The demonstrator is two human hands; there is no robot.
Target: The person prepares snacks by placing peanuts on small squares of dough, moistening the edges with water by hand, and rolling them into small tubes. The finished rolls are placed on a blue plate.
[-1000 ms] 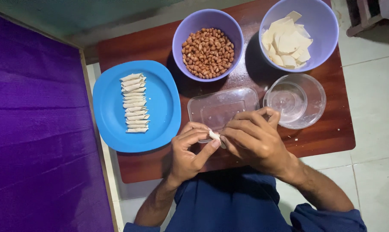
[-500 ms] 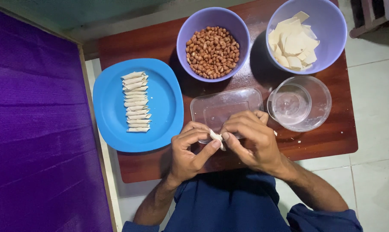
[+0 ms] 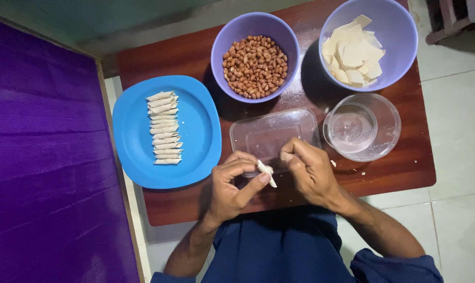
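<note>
Left hand [image 3: 232, 186] now pinches the rolled wrapper [image 3: 266, 173] alone; right hand [image 3: 308, 170], loosely curled and empty, has let go beside the tray [image 3: 274, 133]

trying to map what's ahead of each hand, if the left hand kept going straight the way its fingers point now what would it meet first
The left hand, pinching the small rolled wrapper, points up and to the right. Going straight on, it would likely meet the clear rectangular container first, with the right hand close beside that line; heights are hard to judge from above.
</note>
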